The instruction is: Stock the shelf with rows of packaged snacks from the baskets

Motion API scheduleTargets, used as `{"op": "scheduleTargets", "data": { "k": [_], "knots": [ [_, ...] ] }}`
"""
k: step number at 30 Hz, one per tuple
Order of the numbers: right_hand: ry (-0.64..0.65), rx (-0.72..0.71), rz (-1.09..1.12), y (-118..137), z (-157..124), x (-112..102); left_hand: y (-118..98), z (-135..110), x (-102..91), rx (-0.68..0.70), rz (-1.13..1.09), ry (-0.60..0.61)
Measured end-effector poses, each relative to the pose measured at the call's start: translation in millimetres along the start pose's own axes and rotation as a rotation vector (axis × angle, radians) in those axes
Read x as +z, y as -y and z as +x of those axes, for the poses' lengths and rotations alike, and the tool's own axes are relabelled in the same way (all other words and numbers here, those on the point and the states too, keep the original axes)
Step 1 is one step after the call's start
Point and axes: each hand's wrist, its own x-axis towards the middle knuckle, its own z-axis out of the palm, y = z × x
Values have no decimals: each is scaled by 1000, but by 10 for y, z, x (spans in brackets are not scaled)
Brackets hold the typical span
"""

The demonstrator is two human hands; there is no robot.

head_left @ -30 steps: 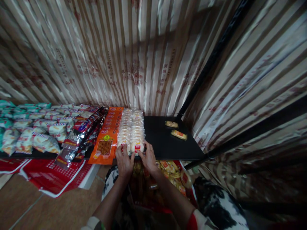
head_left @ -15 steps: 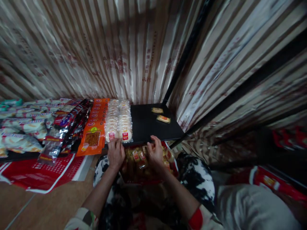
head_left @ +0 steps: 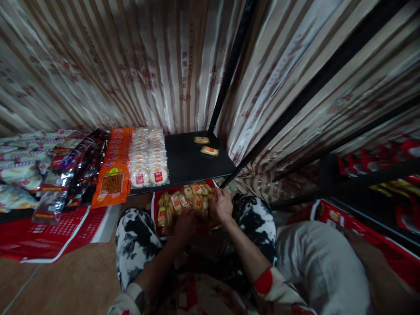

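Observation:
Both my hands are down in a red box (head_left: 154,209) of small yellow-and-red wrapped snacks (head_left: 182,202) that rests between my knees. My left hand (head_left: 184,224) lies low in the box among the packets, in shadow, with its fingers hidden. My right hand (head_left: 221,205) is at the box's right end with its fingers curled over the packets. Above the box is a black shelf (head_left: 187,164). On it lie two rows of round white cakes in clear wrap (head_left: 148,155) and two small yellow packets (head_left: 205,146) at the back right.
Left of the cakes lie orange snack bags (head_left: 113,168), dark foil bags (head_left: 70,168) and pale packets (head_left: 16,175). A red-and-white carton (head_left: 49,236) lies on the brown floor. Striped shiny fabric backs the shelf. A black post (head_left: 229,65) stands at the corner. Red packets (head_left: 377,162) fill shelves at right.
Both hands have left the front of the white cakes on the shelf and dropped into the red box below. The view has swung right and down.

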Motion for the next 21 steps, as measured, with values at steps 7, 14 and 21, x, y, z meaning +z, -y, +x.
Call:
{"op": "scheduleTargets", "data": {
  "k": [7,14,21],
  "knots": [
    [216,188,-136,-201,234,-100,64,-59,96,-131,-71,-54],
    [232,108,-119,-276,104,-209,-42,-6,151,-115,-123,-87],
    [98,-63,216,-103,156,-525,-85,139,80,-197,-284,-176]
  ]
}}
